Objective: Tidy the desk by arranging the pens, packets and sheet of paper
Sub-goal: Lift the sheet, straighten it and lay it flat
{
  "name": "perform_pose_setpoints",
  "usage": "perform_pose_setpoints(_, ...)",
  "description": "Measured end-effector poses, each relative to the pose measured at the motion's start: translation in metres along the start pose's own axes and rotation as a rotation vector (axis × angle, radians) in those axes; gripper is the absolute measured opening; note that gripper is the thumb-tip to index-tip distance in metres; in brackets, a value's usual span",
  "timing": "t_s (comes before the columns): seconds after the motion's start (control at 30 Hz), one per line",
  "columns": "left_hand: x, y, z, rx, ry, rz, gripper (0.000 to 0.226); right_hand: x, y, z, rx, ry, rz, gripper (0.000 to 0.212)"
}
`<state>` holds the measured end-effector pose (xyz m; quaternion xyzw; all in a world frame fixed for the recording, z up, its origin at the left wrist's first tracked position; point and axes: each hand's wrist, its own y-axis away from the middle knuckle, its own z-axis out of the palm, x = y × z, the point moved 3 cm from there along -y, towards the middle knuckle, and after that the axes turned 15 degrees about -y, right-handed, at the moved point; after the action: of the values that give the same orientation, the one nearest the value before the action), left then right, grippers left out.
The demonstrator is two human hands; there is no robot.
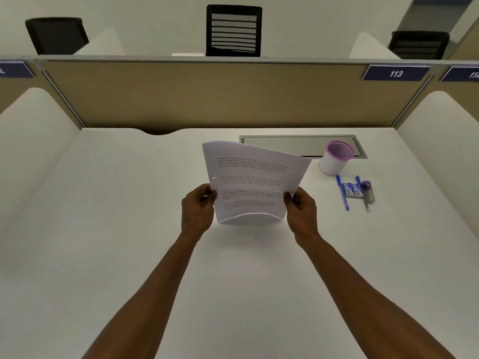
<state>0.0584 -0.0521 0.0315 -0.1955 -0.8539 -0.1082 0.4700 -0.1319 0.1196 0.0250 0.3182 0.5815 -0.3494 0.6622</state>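
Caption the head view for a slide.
Both hands, left hand and right hand, hold a printed sheet above the desk.

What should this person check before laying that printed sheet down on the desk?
1. Both hands grip the sheet of paper: left hand and right hand pinch its side edges. Ok.
2. Sheet flat: it bows between the hands. Not ok.
3. Bare desk under the sheet: ok.
4. Pens and packets clear of the landing spot: they lie to the right, apart. Ok.
5. Pen cup upright: ok.
6. Printed side up: text faces the camera. Ok.
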Motion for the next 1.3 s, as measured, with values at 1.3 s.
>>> perform_pose_setpoints(1.3, 0.005, -0.019, -0.028, 0.055, 0.154, -0.008, 0.015, -0.045, -0.012, 0.019, -0.08, 0.01, -0.027, 0.036)
